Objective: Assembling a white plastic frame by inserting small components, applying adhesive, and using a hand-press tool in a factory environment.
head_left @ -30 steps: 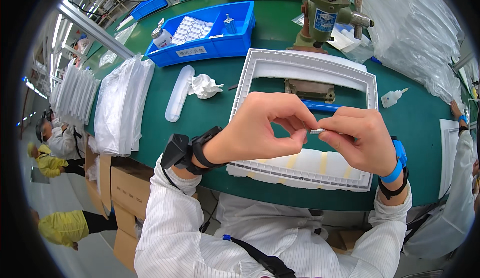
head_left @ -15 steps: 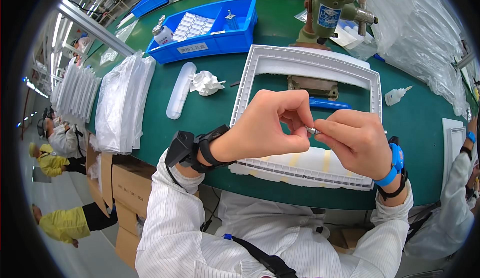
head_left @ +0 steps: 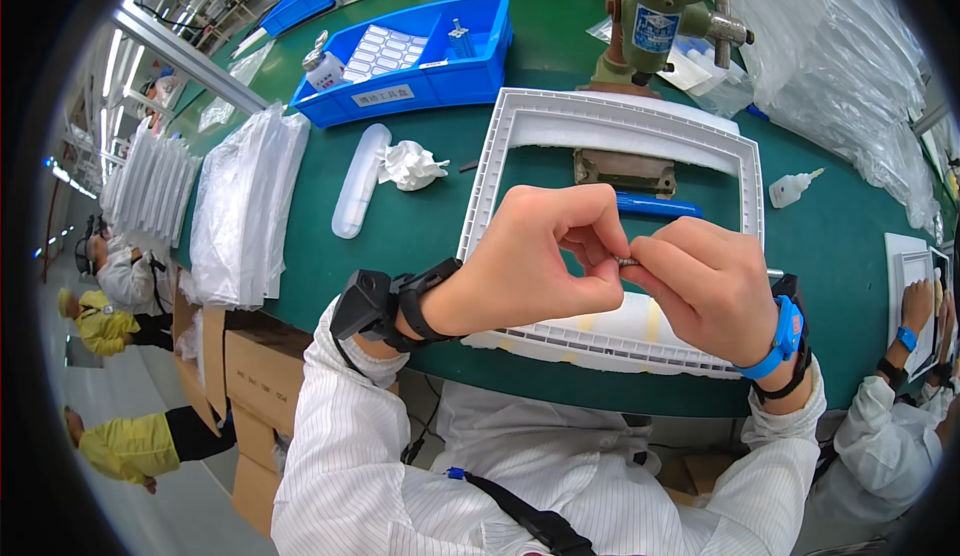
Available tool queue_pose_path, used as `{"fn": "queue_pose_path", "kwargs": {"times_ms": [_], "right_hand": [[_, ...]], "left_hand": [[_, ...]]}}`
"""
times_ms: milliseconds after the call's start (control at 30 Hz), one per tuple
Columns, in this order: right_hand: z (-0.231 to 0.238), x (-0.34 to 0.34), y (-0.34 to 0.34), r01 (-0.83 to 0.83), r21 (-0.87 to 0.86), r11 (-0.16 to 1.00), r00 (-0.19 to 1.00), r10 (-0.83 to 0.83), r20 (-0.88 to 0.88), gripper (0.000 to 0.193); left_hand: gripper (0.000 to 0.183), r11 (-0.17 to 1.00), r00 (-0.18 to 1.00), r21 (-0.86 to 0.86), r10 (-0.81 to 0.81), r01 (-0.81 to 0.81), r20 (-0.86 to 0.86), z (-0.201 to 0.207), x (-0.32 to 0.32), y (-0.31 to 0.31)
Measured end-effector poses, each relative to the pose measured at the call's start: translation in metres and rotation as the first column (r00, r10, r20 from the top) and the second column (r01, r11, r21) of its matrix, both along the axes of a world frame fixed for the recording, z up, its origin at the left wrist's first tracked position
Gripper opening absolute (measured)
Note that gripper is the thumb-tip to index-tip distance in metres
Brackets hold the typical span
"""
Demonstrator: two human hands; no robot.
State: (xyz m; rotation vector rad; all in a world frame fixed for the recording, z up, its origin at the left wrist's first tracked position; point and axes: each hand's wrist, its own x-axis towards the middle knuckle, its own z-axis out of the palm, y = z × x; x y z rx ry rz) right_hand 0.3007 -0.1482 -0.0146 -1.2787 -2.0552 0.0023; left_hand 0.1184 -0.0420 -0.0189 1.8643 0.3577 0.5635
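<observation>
Both hands meet above a white plastic frame (head_left: 483, 176) lying on the green table. My left hand (head_left: 535, 251) pinches one end of a small silvery metal part (head_left: 627, 262) between thumb and forefinger. The other end is pinched by my right hand (head_left: 705, 281). The part looks ribbed; the fingertips cover most of it, so its exact kind does not show. Inside the frame opening lie a blue pen-like tool (head_left: 660, 206) and a metal block (head_left: 625, 171), the base of a green hand press (head_left: 655, 16) at the back.
A blue divided bin (head_left: 400, 101) holds a bottle and labels. Nearby are a clear oblong case (head_left: 360, 181) and crumpled tissue (head_left: 412, 166). Bagged sheets (head_left: 245, 216) stand left; a dropper bottle (head_left: 792, 188) and plastic wrap (head_left: 850, 66) are right. A co-worker's hand (head_left: 917, 303) works far right.
My hands stay almost in place, with the fingertips closer around the metal part and the right wrist slightly turned. At far right, the co-worker's arm has moved onto a white panel.
</observation>
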Motion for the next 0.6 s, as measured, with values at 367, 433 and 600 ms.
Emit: {"fn": "queue_pose_path", "kwargs": {"times_ms": [367, 433, 600], "right_hand": [[0.002, 0.004, 0.001, -0.093, -0.004, 0.996, 0.995, 0.092, -0.045, 0.016], [0.004, 0.007, 0.001, -0.120, -0.068, 0.990, 0.989, 0.114, -0.089, 0.015], [0.009, 0.012, -0.004, -0.205, -0.149, 0.967, 0.974, 0.187, -0.130, 0.013]], "left_hand": [[0.018, 0.952, 0.994, 0.306, -0.025, -0.008, 0.104, -0.006, -0.001, -0.004], [0.019, 0.929, 0.994, 0.370, -0.017, -0.024, 0.108, -0.005, 0.001, -0.007], [0.021, 0.884, 0.986, 0.464, -0.025, -0.057, 0.168, -0.004, 0.001, -0.006]]}}
